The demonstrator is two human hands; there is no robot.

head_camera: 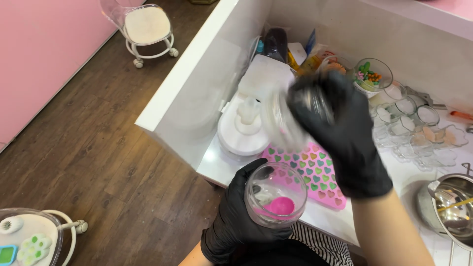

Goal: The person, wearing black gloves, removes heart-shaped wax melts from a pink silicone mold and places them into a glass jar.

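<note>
The white counter (221, 167) runs along the right, and on it lies the pink heart mould (320, 172), a flat tray with small coloured fills in its pockets. At about twelve o'clock from the mould, and above it, the right hand (345, 133) in a black glove is wrapped around a clear jar (290, 116). The jar is blurred, so how tightly the fingers press I cannot tell, only that they curl round its far end. Its long axis lies tipped, running from two o'clock down to eight o'clock, with the open end seeming to point toward eight.

At six o'clock from the jar, nearer the person's body and off the counter's edge, the left hand (236, 216), also gloved black, cups a clear glass cup (276, 194) from below, fingers closed around its wall. The cup stands upright, mouth facing up, with something pink at its bottom. The jar's lower end hangs just above and beyond the cup's rim, apart from it.
</note>
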